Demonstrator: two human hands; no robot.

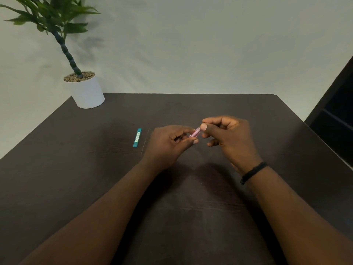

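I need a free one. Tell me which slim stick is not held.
The teal stick, lying on the table beside the left hand; the pink stick is pinched between it and the right hand.

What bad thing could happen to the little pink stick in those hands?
The pink stick is only pinched between the left hand and right hand above the table, so it might slip and drop. Twisted hard, it might snap. The left hand could bump the teal case nearby.
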